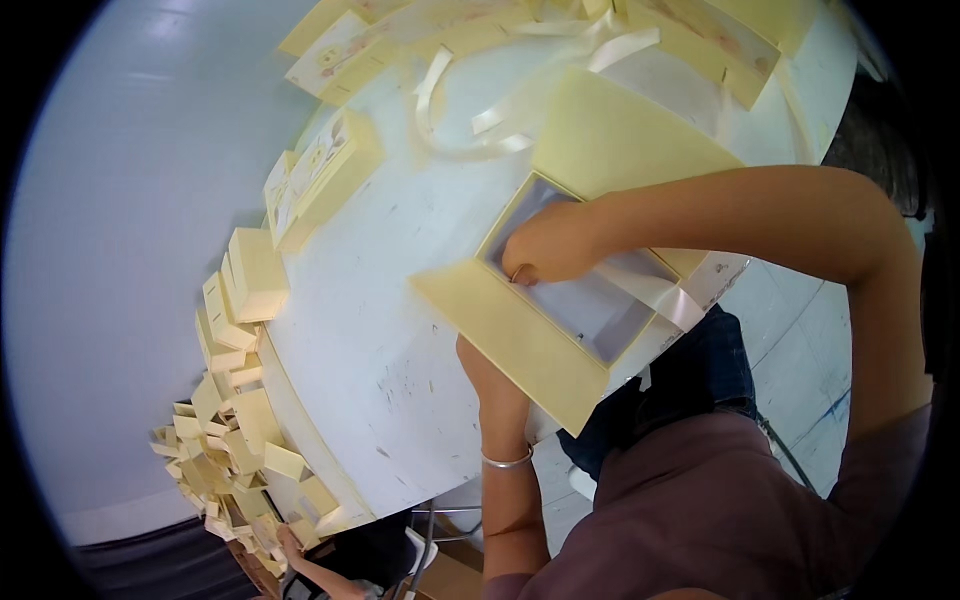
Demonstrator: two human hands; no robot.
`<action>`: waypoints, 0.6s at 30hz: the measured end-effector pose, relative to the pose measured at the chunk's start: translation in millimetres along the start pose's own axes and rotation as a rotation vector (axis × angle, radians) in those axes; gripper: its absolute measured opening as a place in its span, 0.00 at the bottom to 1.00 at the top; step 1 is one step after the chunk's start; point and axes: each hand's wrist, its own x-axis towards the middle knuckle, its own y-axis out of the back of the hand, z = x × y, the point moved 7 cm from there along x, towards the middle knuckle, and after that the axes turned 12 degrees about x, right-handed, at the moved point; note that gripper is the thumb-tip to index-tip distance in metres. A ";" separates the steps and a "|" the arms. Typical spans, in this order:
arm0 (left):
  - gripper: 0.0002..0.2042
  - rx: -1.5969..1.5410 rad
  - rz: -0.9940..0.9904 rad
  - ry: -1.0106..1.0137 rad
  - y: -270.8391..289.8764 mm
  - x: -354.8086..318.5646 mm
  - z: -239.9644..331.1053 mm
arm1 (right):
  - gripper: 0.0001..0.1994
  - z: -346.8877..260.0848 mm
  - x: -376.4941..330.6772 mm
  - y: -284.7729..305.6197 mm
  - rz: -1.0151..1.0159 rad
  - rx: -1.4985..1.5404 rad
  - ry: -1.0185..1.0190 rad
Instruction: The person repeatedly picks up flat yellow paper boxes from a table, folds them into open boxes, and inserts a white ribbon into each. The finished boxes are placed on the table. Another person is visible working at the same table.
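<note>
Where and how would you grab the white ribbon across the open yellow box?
Perhaps pinch the ribbon by its flat outer end, coming from the picture's lower right: that end overhangs the rim of the box, away from the right hand.

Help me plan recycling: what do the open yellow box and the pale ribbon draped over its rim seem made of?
Open yellow box: probably stiff paperboard with a matte finish, judging by its flat, crisp-edged panels.
Pale ribbon: satin-like, with a soft sheen on its smooth surface; fabric or plastic, I can't tell.
</note>
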 end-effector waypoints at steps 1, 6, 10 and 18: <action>0.07 -0.045 0.033 -0.006 -1.8 -1.8 -0.2 | 0.16 1.9 -0.8 -0.2 0.004 0.000 -0.003; 0.04 0.382 0.348 -0.046 63.0 6.2 -23.2 | 0.20 -2.7 -19.0 9.1 0.226 -0.018 0.080; 0.05 0.518 0.474 0.168 130.6 -19.9 -86.4 | 0.26 -4.0 -83.2 34.2 0.192 0.808 -0.115; 0.07 0.499 0.512 0.322 152.9 -47.4 -120.8 | 0.25 -44.7 -205.3 64.8 0.403 1.564 1.380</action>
